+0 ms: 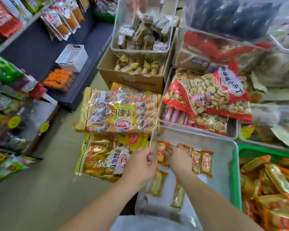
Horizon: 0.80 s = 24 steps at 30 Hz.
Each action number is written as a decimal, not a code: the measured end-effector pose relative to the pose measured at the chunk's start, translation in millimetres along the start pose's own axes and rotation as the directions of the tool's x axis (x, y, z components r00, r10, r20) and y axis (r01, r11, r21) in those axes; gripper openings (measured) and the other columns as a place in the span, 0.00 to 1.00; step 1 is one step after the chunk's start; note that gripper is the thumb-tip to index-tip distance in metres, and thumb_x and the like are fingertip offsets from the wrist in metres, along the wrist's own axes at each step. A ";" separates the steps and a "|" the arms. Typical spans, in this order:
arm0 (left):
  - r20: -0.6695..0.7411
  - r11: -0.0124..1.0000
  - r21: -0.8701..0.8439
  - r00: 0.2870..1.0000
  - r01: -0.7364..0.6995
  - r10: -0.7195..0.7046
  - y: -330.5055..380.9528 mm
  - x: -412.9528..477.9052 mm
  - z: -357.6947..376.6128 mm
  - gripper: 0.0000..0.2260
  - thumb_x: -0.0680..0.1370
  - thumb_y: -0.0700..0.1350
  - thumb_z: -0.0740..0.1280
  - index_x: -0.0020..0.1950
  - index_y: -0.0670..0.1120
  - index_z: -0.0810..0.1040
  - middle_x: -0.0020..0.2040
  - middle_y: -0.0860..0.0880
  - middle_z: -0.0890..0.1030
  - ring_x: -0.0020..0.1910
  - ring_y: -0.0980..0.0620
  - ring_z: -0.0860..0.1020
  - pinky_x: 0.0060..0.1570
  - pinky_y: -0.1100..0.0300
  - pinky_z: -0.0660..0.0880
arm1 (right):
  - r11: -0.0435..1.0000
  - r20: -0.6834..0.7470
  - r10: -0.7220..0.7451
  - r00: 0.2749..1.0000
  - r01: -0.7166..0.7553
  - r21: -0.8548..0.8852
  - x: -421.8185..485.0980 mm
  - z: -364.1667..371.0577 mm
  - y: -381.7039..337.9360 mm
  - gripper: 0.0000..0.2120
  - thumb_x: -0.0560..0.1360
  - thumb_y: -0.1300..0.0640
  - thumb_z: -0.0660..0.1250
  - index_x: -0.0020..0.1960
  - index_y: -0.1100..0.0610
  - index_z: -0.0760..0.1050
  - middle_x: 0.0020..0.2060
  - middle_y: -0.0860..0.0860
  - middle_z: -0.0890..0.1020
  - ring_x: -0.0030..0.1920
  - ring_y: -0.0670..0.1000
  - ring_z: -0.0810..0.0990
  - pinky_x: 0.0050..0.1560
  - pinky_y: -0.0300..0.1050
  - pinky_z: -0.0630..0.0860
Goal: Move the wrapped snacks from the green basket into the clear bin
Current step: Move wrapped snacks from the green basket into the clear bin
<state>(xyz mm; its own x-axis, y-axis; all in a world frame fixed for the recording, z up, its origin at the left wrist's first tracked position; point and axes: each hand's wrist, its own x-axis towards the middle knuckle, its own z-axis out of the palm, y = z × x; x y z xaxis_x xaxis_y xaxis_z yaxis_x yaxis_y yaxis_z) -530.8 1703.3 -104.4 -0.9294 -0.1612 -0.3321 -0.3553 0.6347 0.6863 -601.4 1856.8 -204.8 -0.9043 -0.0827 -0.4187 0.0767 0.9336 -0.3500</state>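
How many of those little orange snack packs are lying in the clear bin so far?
About 6 show: a far row in the clear bin with one at the left, one under the right hand, two at right, plus two nearer. The hand may hide more.

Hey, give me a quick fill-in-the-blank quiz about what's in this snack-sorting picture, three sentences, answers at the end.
1. The wrapped snacks lined up in the clear bin have ____ ends.
2. The basket to the right of the bin is ____.
3. The right hand is inside the bin, while the left hand is at the bin's ____ wall.

Answers: orange; green; left
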 end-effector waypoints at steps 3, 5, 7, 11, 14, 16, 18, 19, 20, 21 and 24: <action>-0.009 1.000 -0.023 1.000 -0.003 0.003 -2.3 2.8 -0.1 0.09 0.80 0.44 0.70 0.59 0.44 0.81 0.48 0.49 0.77 0.43 0.53 0.76 0.47 0.60 0.75 | 0.999 -0.024 -0.023 0.999 0.024 0.034 0.8 -1.4 1.7 0.14 0.83 0.45 0.63 0.63 0.48 0.81 0.57 0.52 0.76 0.58 0.58 0.78 0.45 0.50 0.75; -0.011 0.999 -0.043 1.000 -0.002 0.002 -3.4 3.5 -2.8 0.10 0.80 0.45 0.71 0.61 0.46 0.81 0.48 0.50 0.78 0.43 0.54 0.76 0.48 0.60 0.77 | 0.998 -0.078 -0.053 0.996 0.055 0.017 -6.5 -0.2 8.2 0.17 0.82 0.46 0.65 0.67 0.50 0.79 0.57 0.53 0.77 0.60 0.57 0.77 0.46 0.50 0.77; -0.004 0.999 -0.030 1.000 -0.016 0.016 -6.1 3.1 -4.3 0.12 0.80 0.45 0.71 0.64 0.48 0.81 0.48 0.53 0.78 0.43 0.57 0.76 0.48 0.63 0.77 | 0.995 -0.041 -0.083 0.996 0.080 -0.059 -16.0 1.4 17.2 0.23 0.79 0.43 0.67 0.72 0.48 0.76 0.62 0.52 0.76 0.66 0.56 0.74 0.50 0.50 0.78; 0.024 0.999 0.001 0.999 -0.048 0.048 -12.1 -0.6 -5.5 0.13 0.81 0.45 0.71 0.65 0.49 0.81 0.46 0.56 0.75 0.42 0.59 0.75 0.45 0.69 0.73 | 0.990 0.041 -0.053 0.998 0.058 -0.132 -21.6 -2.1 27.2 0.28 0.80 0.38 0.65 0.77 0.43 0.68 0.68 0.52 0.72 0.71 0.56 0.70 0.57 0.50 0.77; 0.025 0.998 0.012 0.998 -0.061 0.061 -12.9 -0.9 -5.5 0.13 0.80 0.45 0.71 0.65 0.49 0.81 0.46 0.56 0.75 0.42 0.59 0.75 0.46 0.68 0.73 | 0.992 0.023 -0.046 0.999 0.049 -0.113 -18.1 -8.3 26.2 0.26 0.81 0.40 0.64 0.77 0.44 0.68 0.66 0.53 0.72 0.68 0.56 0.71 0.59 0.50 0.76; 0.024 0.997 0.026 0.997 -0.077 0.076 -9.8 -2.0 -6.3 0.13 0.80 0.45 0.71 0.65 0.48 0.81 0.46 0.55 0.75 0.42 0.58 0.74 0.48 0.64 0.76 | 0.995 0.032 -0.056 0.998 0.058 -0.083 -18.6 -9.4 25.8 0.26 0.81 0.40 0.65 0.77 0.45 0.68 0.66 0.52 0.73 0.68 0.56 0.71 0.59 0.51 0.77; 0.028 0.994 0.042 0.995 -0.096 0.095 -3.4 -4.3 -5.7 0.13 0.81 0.45 0.70 0.65 0.48 0.81 0.46 0.55 0.75 0.42 0.58 0.74 0.49 0.60 0.77 | 0.997 0.020 -0.071 0.997 0.071 -0.012 -21.6 -11.2 27.2 0.26 0.80 0.41 0.67 0.76 0.46 0.70 0.64 0.52 0.74 0.66 0.57 0.73 0.56 0.51 0.78; 0.035 0.994 0.045 0.994 -0.102 0.101 0.2 -6.3 -4.0 0.13 0.81 0.45 0.70 0.65 0.49 0.80 0.47 0.55 0.75 0.42 0.58 0.75 0.50 0.60 0.77 | 0.997 0.014 -0.073 0.997 0.073 0.032 -23.9 -13.1 29.4 0.25 0.80 0.42 0.68 0.75 0.47 0.72 0.63 0.51 0.75 0.65 0.56 0.75 0.54 0.50 0.78; 0.047 0.993 0.037 0.993 -0.108 0.106 4.3 -8.9 -1.4 0.13 0.81 0.45 0.69 0.65 0.49 0.80 0.48 0.55 0.76 0.43 0.58 0.75 0.51 0.59 0.78 | 0.994 0.019 -0.064 0.998 0.063 0.084 -27.4 -17.0 32.0 0.23 0.79 0.43 0.69 0.73 0.48 0.75 0.60 0.50 0.77 0.62 0.55 0.77 0.53 0.50 0.78; 0.067 0.993 0.027 0.991 -0.114 0.112 7.7 -11.8 3.6 0.13 0.81 0.45 0.69 0.65 0.49 0.80 0.49 0.55 0.76 0.45 0.58 0.76 0.52 0.58 0.79 | 0.990 0.038 -0.041 0.998 0.035 0.135 -32.2 -21.7 36.3 0.21 0.79 0.44 0.69 0.70 0.49 0.77 0.56 0.48 0.79 0.58 0.53 0.78 0.51 0.49 0.78; 0.198 0.990 0.081 0.975 -0.116 0.098 12.2 -19.7 33.3 0.15 0.81 0.48 0.68 0.67 0.47 0.79 0.59 0.52 0.78 0.56 0.52 0.78 0.61 0.56 0.77 | 0.971 0.109 0.061 0.992 -0.084 0.223 -55.0 -28.7 58.2 0.15 0.78 0.48 0.71 0.62 0.52 0.82 0.41 0.44 0.79 0.46 0.50 0.79 0.47 0.46 0.77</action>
<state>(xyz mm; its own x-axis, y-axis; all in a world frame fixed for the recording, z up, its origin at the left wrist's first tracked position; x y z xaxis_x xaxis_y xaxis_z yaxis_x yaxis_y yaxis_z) -513.4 1739.4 -111.0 -0.9213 0.0548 -0.3850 -0.2359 0.7083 0.6653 -559.3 1925.7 -178.1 -0.8470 -0.0630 -0.5278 0.2443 0.8357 -0.4919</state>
